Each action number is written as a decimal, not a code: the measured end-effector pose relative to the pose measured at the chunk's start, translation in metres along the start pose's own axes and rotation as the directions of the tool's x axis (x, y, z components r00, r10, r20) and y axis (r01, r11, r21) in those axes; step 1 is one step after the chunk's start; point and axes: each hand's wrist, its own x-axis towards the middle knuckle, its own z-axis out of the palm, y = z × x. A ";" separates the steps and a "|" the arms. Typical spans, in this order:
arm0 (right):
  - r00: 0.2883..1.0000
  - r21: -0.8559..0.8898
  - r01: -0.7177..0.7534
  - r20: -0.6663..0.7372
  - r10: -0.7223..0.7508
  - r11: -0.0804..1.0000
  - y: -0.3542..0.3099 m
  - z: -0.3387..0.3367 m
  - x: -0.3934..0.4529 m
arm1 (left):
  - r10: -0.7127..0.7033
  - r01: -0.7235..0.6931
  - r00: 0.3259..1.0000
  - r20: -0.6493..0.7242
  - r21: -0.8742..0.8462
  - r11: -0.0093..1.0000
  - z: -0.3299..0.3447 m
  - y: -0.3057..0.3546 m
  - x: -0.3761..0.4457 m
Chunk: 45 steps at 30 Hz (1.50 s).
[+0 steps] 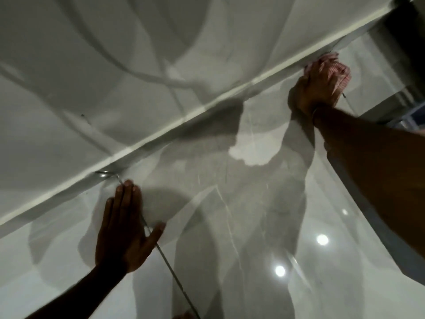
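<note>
cloth (340,72) bunched in the right hand (322,85), grip closed round it, presses the glossy wall (241,203) by the white seam (161,137); left hand (124,229) lies flat, grip open, likely bracing.

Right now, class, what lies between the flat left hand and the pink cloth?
Head view: only bare glossy tile, shadowed, between left hand and pink cloth.

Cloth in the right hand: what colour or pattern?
The cloth is pink with pale stripes, slightly blurred; head view, bunched in the right hand.
</note>
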 end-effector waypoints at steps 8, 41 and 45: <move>0.997 -0.023 0.080 -0.004 -0.080 0.997 -0.008 0.010 -0.023 | -0.009 0.009 1.000 0.005 -0.003 1.000 -0.002 0.003 0.007; 0.971 0.568 0.170 0.041 -0.234 0.805 0.027 -0.089 -0.387 | 0.469 -0.482 0.866 0.172 0.044 0.875 -0.146 0.159 -0.062; 0.997 0.504 -0.010 -0.062 0.048 0.864 0.125 -0.164 -0.411 | 0.649 -0.655 0.747 0.143 -0.001 0.755 -0.177 0.261 -0.055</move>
